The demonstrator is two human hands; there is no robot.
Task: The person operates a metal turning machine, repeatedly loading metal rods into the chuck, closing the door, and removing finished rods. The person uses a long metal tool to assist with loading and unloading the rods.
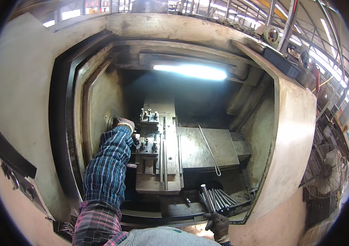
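Observation:
My left arm, in a blue checked sleeve, reaches into a lathe's enclosure. At its end my left hand [126, 123], in a pale glove, is beside the round spindle [110, 119] on the left wall; its fingers are mostly hidden. Close to its right stands the tool post [147, 148] with several bolts. Two long metal bars [163, 164] lie lengthwise on the slide, and a thinner one is to their right. In a dark glove, my right hand [218, 225] is closed round a metal rod [207, 197] at the front edge. Several similar rods [222, 197] lie just beyond it.
A thin hooked metal rod [209, 151] lies across the flat metal cover [195, 141]. A lit tube lamp [190, 72] glows at the back. The enclosure's thick frame [291, 135] borders the opening at right; a fan [327, 170] stands outside it.

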